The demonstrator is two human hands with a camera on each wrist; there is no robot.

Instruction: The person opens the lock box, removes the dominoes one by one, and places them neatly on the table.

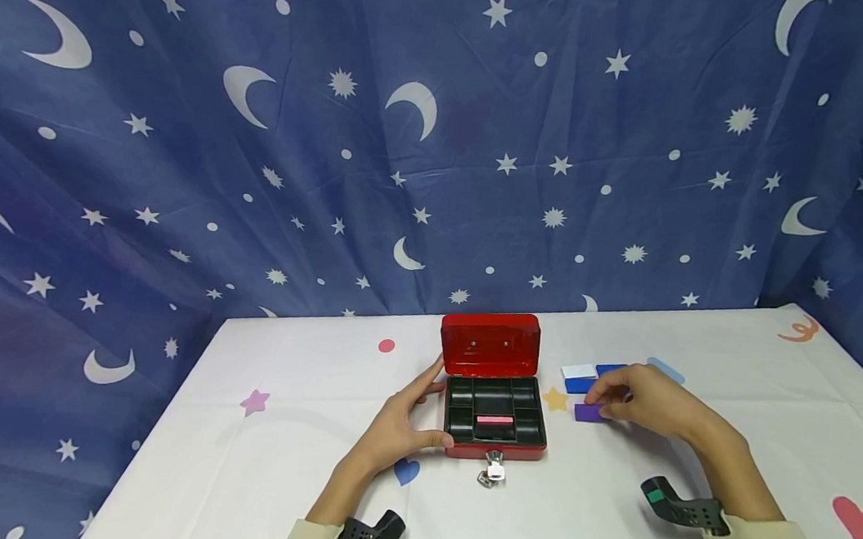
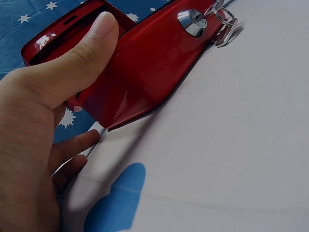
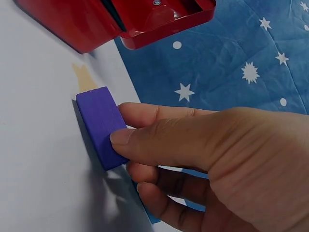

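A red cash box point(image 1: 494, 453) stands on the table with its lid point(image 1: 489, 346) raised and a black compartment tray point(image 1: 494, 393) inside. My left hand point(image 1: 400, 426) grips the box's left side, its thumb on the front corner and its fingers farther back. A pink block point(image 1: 494, 420) lies in the front middle compartment. To the right of the box, my right hand point(image 1: 636, 398) pinches a small purple block point(image 3: 100, 126) between thumb and fingers, low over the table. Just behind that hand are a white-and-blue block point(image 1: 580, 378) and a blue block point(image 1: 611, 369), partly covered by the fingers.
A lock with keys point(image 1: 492, 472) hangs at the front of the box. The white tablecloth point(image 1: 299, 444) carries printed stars, hearts and dots. A dark blue curtain point(image 1: 376, 207) with moons and stars hangs behind the table.
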